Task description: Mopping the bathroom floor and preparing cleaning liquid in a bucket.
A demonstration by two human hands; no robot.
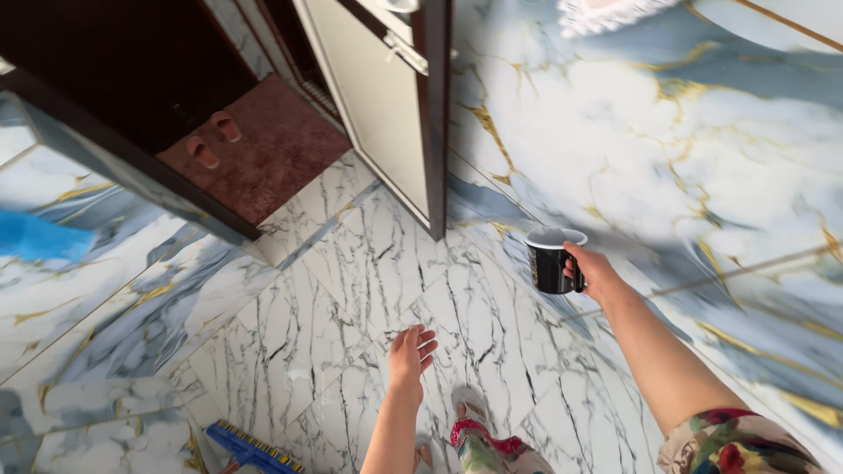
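My right hand (597, 274) holds a black mug (552, 260) with a white inside by its handle, out in front of me and upright above the marble floor. My left hand (410, 353) hangs lower and nearer the middle, fingers loosely apart, holding nothing. Below it my foot in a sandal (472, 411) stands on the white veined tiles. A flowered sleeve (733, 441) covers my right upper arm.
An open cream door with a dark edge (426, 114) stands ahead, leading to a room with a reddish mat (263, 154) and a pair of slippers (213, 139). A blue broom head (250, 448) lies at the bottom left. Something blue (39, 237) is at the left edge.
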